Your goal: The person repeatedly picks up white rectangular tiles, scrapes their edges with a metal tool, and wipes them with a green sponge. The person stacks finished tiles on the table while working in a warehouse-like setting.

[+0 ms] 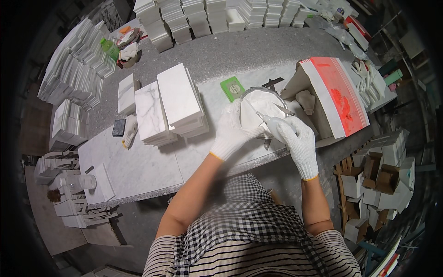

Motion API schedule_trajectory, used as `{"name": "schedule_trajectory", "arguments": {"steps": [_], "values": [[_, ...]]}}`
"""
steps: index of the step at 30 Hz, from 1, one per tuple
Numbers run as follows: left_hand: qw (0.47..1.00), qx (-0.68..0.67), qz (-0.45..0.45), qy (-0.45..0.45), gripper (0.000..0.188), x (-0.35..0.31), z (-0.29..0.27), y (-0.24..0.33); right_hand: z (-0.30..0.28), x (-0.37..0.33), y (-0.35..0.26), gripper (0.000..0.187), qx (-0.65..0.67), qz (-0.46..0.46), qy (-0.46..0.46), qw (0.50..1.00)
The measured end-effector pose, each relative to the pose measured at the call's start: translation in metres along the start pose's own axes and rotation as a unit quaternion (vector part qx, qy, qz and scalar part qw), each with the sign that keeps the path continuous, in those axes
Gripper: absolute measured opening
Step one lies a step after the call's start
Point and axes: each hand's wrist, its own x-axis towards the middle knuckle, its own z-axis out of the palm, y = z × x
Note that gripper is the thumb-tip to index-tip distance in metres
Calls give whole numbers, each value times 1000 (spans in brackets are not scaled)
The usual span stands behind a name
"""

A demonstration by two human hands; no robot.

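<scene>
A round metal bowl (282, 98) of white powder or paste (260, 104) sits on the marble-topped table. My left hand (234, 127), in a white knit glove, grips the bowl's near left side, with the thumb along its front. My right hand (300, 141), gloved the same way, is closed around a pale grey squeeze bottle (277, 125). The bottle tilts, and its pointed nozzle reaches over the white contents. A flat metal blade (287, 110) lies across the bowl's right rim. Behind the bowl is a green box (232, 88).
Two stacks of white tiles (181, 94) and veined marble tiles (152, 111) stand left of my hands. An open carton (339, 99) with red print is at the right. More tile stacks (200, 21) line the back. A clear jar (87, 182) stands at the left front corner.
</scene>
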Motion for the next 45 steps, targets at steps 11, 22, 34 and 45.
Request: {"name": "schedule_trajectory", "arguments": {"steps": [11,22,34,45], "values": [[1000,-13,-6,-9,112,0,-5,3,0,-3,-4,30,8,7,10,1000],[1000,1,3,5,111,0,2,-3,-3,-5,-3,29,13,7,6,1000],[1000,-9,-1,-3,111,0,-1,0,-6,-8,-3,29,6,17,3,1000],[1000,-15,-5,-6,109,0,-4,3,-9,-11,-5,27,6,13,3,1000]]}}
